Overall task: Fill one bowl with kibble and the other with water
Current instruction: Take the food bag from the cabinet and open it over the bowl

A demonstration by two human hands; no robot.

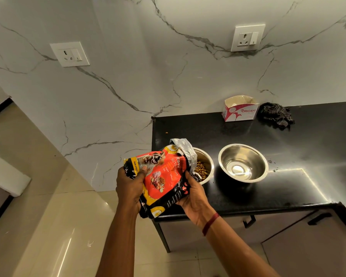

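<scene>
Veined marble is backing a glossy black counter [288, 186]. A crinkly foil bag [160, 176] is being gripped by the left hand [129, 188] at its base and the right hand [192, 198] near its torn mouth, fingers curled round it, and tipped over the left steel bowl [207, 159], where brown kibble [201, 169] is lying. Kibble filling is judged under way; water is being awaited by the round, shiny right bowl [243, 163].

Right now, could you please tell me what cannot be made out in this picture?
Head view:
- Left bowl: the bag covers its left part, so the kibble level is unclear.
- Right bowl: glare on the steel, so whether it holds water cannot be told.
- Bag's small print: crumpled and too small to read.
- Box: its own walls hide the contents.
</scene>
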